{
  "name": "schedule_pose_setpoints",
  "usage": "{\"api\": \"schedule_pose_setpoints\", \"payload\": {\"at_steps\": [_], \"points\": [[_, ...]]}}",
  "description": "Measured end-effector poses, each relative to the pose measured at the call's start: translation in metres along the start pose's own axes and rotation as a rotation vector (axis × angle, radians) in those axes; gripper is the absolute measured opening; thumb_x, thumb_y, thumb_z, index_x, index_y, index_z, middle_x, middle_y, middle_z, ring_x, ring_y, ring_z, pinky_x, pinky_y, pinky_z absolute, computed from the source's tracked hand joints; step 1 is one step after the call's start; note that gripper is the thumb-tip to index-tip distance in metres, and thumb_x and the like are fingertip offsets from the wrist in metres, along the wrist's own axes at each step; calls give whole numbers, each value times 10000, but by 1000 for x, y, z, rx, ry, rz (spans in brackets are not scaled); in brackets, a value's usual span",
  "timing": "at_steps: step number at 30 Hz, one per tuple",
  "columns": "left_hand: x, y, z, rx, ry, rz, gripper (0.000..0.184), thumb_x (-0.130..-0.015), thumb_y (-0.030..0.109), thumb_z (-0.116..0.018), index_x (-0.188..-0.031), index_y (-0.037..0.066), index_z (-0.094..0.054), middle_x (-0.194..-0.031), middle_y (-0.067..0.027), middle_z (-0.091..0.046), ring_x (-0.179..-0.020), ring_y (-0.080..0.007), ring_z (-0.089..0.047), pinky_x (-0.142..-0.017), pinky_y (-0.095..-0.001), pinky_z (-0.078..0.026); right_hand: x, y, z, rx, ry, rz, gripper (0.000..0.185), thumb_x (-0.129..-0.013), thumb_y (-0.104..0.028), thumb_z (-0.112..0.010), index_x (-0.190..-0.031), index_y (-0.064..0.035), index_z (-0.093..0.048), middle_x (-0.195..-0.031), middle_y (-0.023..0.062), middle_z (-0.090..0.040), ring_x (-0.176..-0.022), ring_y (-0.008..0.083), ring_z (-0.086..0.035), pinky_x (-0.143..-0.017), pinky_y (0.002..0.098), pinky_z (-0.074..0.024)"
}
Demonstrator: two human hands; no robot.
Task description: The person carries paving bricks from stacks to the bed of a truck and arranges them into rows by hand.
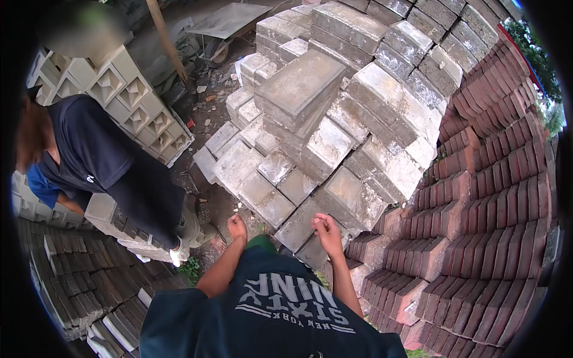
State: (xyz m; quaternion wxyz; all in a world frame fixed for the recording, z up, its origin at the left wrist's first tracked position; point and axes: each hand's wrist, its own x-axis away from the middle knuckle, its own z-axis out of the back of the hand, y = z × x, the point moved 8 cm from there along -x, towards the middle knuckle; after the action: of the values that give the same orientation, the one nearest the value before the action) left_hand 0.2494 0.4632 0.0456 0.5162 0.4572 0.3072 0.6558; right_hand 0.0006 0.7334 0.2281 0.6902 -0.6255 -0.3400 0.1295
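Observation:
A stepped pile of grey paving blocks (301, 83) rises in front of me, with dusty white faces on many of them. My left hand (237, 227) is raised just short of the pile's near left edge, its fingers curled in; whether anything lies inside them is too small to tell. Over the nearest low blocks (298, 224) is my right hand (324, 225), with its fingers bent and pressed together. Anything it may hold is too small to make out. Neither hand visibly grips a block.
At the left a person in a dark shirt (101, 149) stands by stacked blocks (102, 210); another person's blue sleeve shows behind. Red-brown pavers (441, 256) line the right side. A wheelbarrow (230, 22), a wooden pole (167, 45) and pale hollow blocks (134, 95) stand farther back.

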Motion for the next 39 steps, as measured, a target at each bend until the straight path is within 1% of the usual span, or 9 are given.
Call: {"api": "schedule_pose_setpoints", "payload": {"at_steps": [8, 11, 14, 19, 25, 29, 32, 36, 39], "points": [[21, 20, 55, -628, 48, 145, 326, -830, 291, -501, -985, 24, -604, -936, -201, -652, -899, -360, -626, -813, -434, -477, 7, 1, -6, 101, -6, 10, 354, -928, -247, -551, -1208, -34, -509, -1055, 64, -637, -897, 124, -590, -744, 254, -459], [-13, -73, 62, -635, 112, 177, 356, -846, 316, -452, -988, 37, -622, -978, -200, -644, -969, -360, -607, -865, -435, -463, 10, 8, -13, 30, -8, -36, 340, -902, -212, -586, -1168, -1, -554, -995, 82, -636, -924, 126, -575, -840, 258, -434], [-11, -114, 66, -647, 80, 244, 391, -841, 337, -426, -963, 24, -625, -966, -228, -641, -962, -387, -607, -856, -467, -467, 5, 17, -19, 130, -87, -16, 367, -927, -243, -553, -1223, -33, -503, -1073, 64, -636, -901, 120, -586, -747, 246, -454], [5, -103, 67, -753, -93, 260, 462, -852, 366, -384, -891, -37, -606, -925, -261, -638, -924, -415, -612, -819, -469, -484, -3, 11, -32, 172, -122, -23, 357, -927, -231, -553, -1220, -34, -504, -1074, 65, -635, -892, 117, -583, -742, 246, -451], [-26, -67, 71, -594, -89, 30, 370, -845, 316, -481, -953, -22, -588, -886, -241, -648, -869, -372, -639, -776, -457, -496, -7, -58, -53, 172, -31, 53, 317, -924, -168, -554, -1204, -27, -509, -1049, 75, -634, -919, 132, -598, -756, 248, -460], [-71, 45, 60, -134, 53, -337, 222, -903, 217, -523, -930, 7, -589, -911, -146, -620, -802, -260, -611, -715, -367, -482, -2, -149, -67, 178, 199, 324, 275, -903, -98, -565, -1151, 18, -536, -975, 101, -659, -860, 150, -623, -770, 271, -487], [-67, 232, 30, 170, -156, -566, 169, -925, 167, -525, -964, 12, -580, -934, -89, -582, -799, -161, -563, -725, -299, -456, 3, -219, -80, 311, 454, 500, 290, -886, -93, -587, -1151, 15, -538, -1020, 130, -638, -931, 180, -611, -799, 284, -479], [-55, 422, -37, 387, -480, -833, 169, -932, 145, -527, -1036, 20, -574, -991, -66, -608, -920, -139, -565, -820, -281, -443, 8, -310, -127, 689, 846, 796, 666, -773, -209, -737, -1314, -18, -399, -1274, 245, -430, -1196, 348, -439, -968, 391, -376], [-36, 514, -124, 610, -904, -732, 250, -933, 197, -540, -1114, 27, -556, -1087, -66, -606, -986, -142, -563, -845, -287, -447, -9, -348, -170, 852, 1003, 838, 903, -689, -374, -789, -1373, -33, -307, -1330, 273, -347, -1229, 416, -370, -1015, 477, -302]]}}
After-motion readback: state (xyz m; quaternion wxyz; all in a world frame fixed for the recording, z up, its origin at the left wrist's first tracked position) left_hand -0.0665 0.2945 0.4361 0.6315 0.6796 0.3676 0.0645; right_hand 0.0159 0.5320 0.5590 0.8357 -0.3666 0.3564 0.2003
